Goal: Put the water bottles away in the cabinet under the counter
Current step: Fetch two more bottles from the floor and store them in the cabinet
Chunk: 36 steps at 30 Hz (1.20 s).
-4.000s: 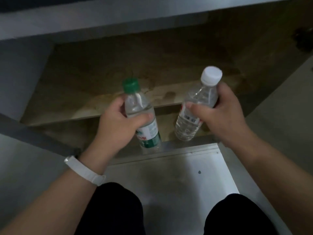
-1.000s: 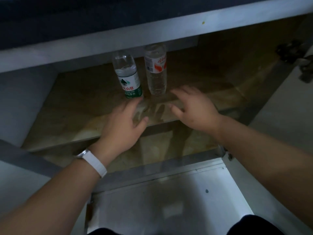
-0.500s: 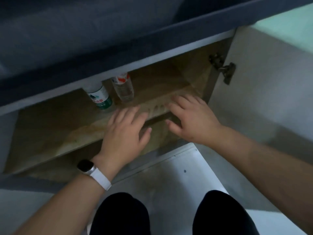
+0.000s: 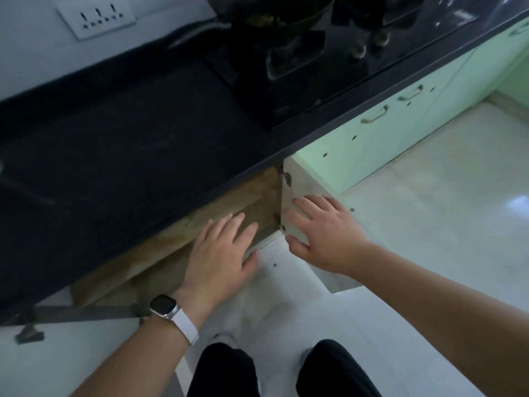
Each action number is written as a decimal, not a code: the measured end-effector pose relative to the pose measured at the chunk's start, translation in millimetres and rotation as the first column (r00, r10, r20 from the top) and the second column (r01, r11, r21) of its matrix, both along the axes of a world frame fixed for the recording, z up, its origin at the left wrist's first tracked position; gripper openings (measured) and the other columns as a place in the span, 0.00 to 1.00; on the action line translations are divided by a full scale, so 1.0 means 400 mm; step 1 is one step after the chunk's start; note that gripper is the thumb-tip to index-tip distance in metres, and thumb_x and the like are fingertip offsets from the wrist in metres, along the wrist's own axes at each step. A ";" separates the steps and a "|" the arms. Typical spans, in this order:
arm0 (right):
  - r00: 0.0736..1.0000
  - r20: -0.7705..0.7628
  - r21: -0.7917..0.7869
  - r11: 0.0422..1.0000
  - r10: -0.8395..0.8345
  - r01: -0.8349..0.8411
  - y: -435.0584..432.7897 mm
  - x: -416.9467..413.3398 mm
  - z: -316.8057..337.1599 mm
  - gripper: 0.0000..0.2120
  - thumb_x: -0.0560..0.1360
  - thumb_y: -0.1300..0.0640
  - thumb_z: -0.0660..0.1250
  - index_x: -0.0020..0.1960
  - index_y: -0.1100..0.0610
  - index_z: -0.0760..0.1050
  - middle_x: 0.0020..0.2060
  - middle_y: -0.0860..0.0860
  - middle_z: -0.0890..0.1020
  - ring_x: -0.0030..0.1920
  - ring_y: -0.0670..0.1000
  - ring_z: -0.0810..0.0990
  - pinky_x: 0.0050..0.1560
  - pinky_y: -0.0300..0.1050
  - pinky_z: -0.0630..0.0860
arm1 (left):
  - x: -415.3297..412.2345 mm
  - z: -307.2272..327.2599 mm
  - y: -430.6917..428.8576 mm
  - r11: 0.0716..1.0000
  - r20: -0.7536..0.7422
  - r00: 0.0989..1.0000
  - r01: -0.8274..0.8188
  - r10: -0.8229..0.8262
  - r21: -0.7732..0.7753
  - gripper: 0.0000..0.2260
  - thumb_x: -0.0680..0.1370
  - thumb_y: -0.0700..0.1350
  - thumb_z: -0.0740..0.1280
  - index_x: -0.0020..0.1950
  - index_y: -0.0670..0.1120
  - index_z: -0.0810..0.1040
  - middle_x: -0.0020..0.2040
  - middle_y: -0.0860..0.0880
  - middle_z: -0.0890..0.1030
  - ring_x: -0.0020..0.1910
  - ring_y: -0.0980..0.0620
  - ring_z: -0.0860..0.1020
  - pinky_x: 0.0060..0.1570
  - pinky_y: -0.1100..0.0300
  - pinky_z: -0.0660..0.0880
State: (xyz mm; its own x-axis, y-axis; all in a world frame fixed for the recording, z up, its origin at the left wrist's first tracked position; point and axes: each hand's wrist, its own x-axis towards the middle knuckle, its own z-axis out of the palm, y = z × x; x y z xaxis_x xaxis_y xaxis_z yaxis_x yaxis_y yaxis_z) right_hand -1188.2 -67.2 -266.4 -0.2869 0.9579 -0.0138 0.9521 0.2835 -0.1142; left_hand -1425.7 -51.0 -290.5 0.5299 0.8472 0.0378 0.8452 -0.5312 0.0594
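Under the dark counter (image 4: 128, 156) the cabinet stands open, and I see only the front strip of its wooden shelf (image 4: 177, 233). Both water bottles are hidden behind the counter edge. My left hand (image 4: 220, 253) hovers flat and empty in front of the shelf, fingers spread, a white-strapped watch on the wrist. My right hand (image 4: 323, 230) is also empty with fingers apart, lying against the inner face of the open right door (image 4: 294, 184) near its hinges.
A black gas stove (image 4: 300, 53) with a pan sits on the counter, and a white wall socket (image 4: 96, 18) is behind it. Pale green cabinet doors (image 4: 400, 116) run to the right. The left door (image 4: 86, 313) hangs open low at left. White tiled floor (image 4: 429, 210) lies around my legs.
The view has risen above the counter, so the two bottles on the shelf dropped out of sight. Both hands drew back from the shelf, the right one onto the right door.
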 end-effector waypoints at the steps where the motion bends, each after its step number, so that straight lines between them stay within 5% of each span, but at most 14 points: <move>1: 1.000 0.011 -0.008 1.000 -0.005 0.005 -0.015 0.011 0.046 0.25 0.76 0.41 0.54 0.65 0.52 0.76 0.61 0.54 0.79 0.62 0.59 0.76 0.65 0.56 0.72 | 0.012 0.046 -0.009 1.000 -0.002 1.000 0.012 -0.012 0.006 0.23 0.79 0.57 0.59 0.70 0.49 0.76 0.69 0.44 0.77 0.69 0.42 0.74 0.68 0.42 0.69; 7: 0.998 0.026 0.036 0.998 -0.059 0.058 -0.098 0.067 0.297 0.25 0.76 0.41 0.55 0.65 0.53 0.76 0.59 0.53 0.79 0.61 0.59 0.77 0.63 0.56 0.74 | 0.078 0.292 -0.042 0.993 0.023 0.995 0.095 -0.097 0.069 0.21 0.80 0.56 0.64 0.70 0.50 0.76 0.69 0.45 0.77 0.69 0.43 0.74 0.68 0.43 0.69; 14: 0.980 0.039 0.176 0.967 -0.194 0.184 -0.166 0.106 0.452 0.24 0.75 0.41 0.59 0.63 0.53 0.77 0.58 0.54 0.80 0.58 0.60 0.79 0.60 0.55 0.75 | 0.146 0.460 -0.021 0.968 0.119 0.965 0.218 -0.232 0.120 0.23 0.81 0.58 0.57 0.71 0.50 0.75 0.70 0.46 0.76 0.71 0.44 0.72 0.70 0.44 0.67; 27: 0.774 0.011 0.309 0.739 -0.633 0.599 -0.344 0.171 0.552 0.25 0.75 0.39 0.58 0.66 0.51 0.75 0.63 0.53 0.79 0.63 0.59 0.77 0.63 0.55 0.73 | 0.295 0.536 0.072 0.793 0.222 0.767 0.540 -0.602 0.283 0.22 0.77 0.56 0.61 0.66 0.47 0.78 0.65 0.44 0.79 0.65 0.42 0.75 0.63 0.41 0.72; 36: 0.697 0.015 0.302 0.668 -0.717 0.680 -0.386 0.413 0.549 0.27 0.75 0.37 0.56 0.67 0.51 0.75 0.64 0.53 0.79 0.64 0.58 0.76 0.64 0.54 0.71 | 0.547 0.554 0.100 0.724 0.211 0.696 0.627 -0.686 0.287 0.21 0.78 0.56 0.61 0.65 0.48 0.78 0.64 0.46 0.79 0.65 0.44 0.76 0.64 0.42 0.72</move>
State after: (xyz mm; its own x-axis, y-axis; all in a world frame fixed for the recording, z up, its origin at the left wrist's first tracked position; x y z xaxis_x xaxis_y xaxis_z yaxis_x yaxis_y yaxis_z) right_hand -1022.9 -221.7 -46.7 0.4546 0.8481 0.2722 0.8825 -0.4703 -0.0084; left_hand -1206.9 -10.9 -69.0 0.8868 0.2475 0.3902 0.2344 -0.9687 0.0816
